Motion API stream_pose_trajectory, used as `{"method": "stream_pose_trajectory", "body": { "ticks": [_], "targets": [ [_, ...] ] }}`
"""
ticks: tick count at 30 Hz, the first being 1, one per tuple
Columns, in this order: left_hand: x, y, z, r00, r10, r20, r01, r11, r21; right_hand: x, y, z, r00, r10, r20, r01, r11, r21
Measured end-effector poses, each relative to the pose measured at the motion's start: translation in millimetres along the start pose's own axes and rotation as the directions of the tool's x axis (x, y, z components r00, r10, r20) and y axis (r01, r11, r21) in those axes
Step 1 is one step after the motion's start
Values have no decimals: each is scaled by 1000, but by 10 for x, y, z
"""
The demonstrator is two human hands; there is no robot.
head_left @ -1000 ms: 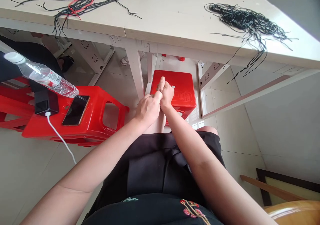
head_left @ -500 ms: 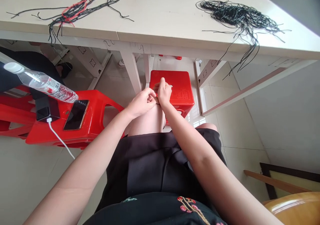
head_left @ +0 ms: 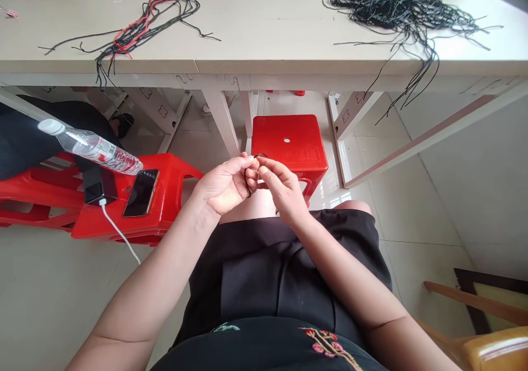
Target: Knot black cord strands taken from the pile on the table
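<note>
Two hands, one black cord

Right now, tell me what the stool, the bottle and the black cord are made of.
The stool looks like moulded plastic: glossy red, smooth surface. The bottle looks like thin clear plastic: see-through, with a ribbed wall. The cord seems matte twisted fibre, though which fibre cannot be told.

both bare forearms angle up from the lower corners, the left forearm and the right forearm, and converge at the centre. the left hand lies on its side, fingers curled inward. the right hand bends down at the wrist, its fingertips pinched close beside the left hand.
</note>
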State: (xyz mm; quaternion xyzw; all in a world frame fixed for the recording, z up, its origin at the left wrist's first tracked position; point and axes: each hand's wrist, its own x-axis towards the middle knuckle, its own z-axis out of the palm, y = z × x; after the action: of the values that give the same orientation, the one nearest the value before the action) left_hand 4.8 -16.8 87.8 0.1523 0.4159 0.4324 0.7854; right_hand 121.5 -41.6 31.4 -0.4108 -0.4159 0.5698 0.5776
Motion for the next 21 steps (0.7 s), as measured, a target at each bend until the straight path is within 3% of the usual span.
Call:
{"method": "stream_pose_trajectory", "body": {
  "ticks": [5, 9, 13, 18, 21],
  "targets": [
    [-47, -77, 75, 999, 16, -42, -15, 1000, 22, 40, -116, -36, 997, -67, -33, 70, 990, 122],
    [-63, -142, 99, 999, 4, -32, -1, 996, 89, 42, -140, -100, 999, -43, 17, 39, 979, 200],
    [-70, -190, 100, 1000, -6, 4, 5, 990, 141, 28, -164, -147, 998, -58, -1, 57, 986, 156],
    [-98, -212, 102, 1000, 25, 13, -26, 992, 126, -11, -215, -179, 992, -89, 92, 74, 985, 156],
    [-117, -227, 91, 998, 57, 25, -60, 990, 124, -38, -240, -175, 992, -95, 78, 83, 985, 151]
  ]
}}
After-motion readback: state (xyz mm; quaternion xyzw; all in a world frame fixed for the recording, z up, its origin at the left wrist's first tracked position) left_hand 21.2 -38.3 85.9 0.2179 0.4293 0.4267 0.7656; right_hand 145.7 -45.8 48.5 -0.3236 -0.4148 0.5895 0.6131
